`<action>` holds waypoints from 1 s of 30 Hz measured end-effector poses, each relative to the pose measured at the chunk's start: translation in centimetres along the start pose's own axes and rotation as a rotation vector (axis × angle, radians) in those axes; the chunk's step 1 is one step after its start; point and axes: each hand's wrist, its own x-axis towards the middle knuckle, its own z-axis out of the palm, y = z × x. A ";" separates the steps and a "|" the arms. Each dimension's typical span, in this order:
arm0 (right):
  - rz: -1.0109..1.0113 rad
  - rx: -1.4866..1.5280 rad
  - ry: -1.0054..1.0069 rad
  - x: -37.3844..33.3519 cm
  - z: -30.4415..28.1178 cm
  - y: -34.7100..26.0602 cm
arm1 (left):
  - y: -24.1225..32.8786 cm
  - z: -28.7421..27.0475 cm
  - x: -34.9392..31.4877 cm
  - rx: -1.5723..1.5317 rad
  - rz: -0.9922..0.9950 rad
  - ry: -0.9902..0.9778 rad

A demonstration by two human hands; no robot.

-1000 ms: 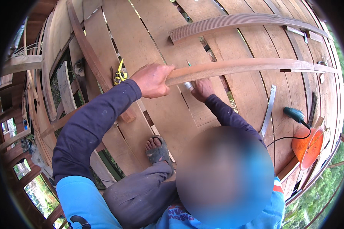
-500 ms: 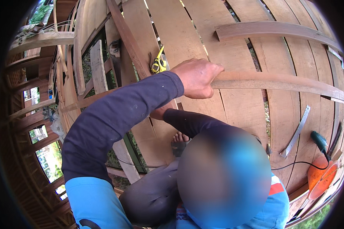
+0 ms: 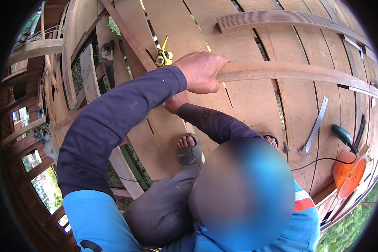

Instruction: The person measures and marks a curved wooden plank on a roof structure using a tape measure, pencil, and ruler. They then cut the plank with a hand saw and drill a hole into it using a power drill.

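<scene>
My left hand (image 3: 201, 71) is closed round a long wooden batten (image 3: 290, 72), which stretches from the fist toward the far right. My right hand (image 3: 176, 102) is partly hidden beneath my left forearm, and its fingers do not show, so I cannot tell what it holds. Just beyond my left wrist, a yellow tape measure (image 3: 164, 57) lies on the planks. A reddish-brown strip of wood (image 3: 129, 34) slants down to the tape measure from the upper left. Off to the left rests a handsaw (image 3: 108, 63) with a dark handle.
Wide planks (image 3: 256, 101) with gaps between them form the floor. A grooved board (image 3: 281, 20) lies across them at the back. On the right are a metal square (image 3: 316, 128), a green corded power tool (image 3: 342, 135) and an orange container (image 3: 349, 174). My sandalled foot (image 3: 189, 149) is close by.
The whole view has shifted, so the floor things sit further left and higher. My left hand keeps its grip on the batten. More of my right hand and my feet now shows.
</scene>
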 end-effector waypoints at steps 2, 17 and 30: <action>0.018 -0.036 -0.063 0.0 -2.8 0.8 | -0.3 0.4 -0.4 0.015 0.068 0.109; 0.007 -0.140 0.178 -4.2 -16.1 7.4 | 0.0 2.8 1.3 -0.054 0.025 0.050; 0.198 -0.381 0.309 -16.1 -26.9 10.5 | -1.0 4.6 1.9 -0.015 -0.021 0.110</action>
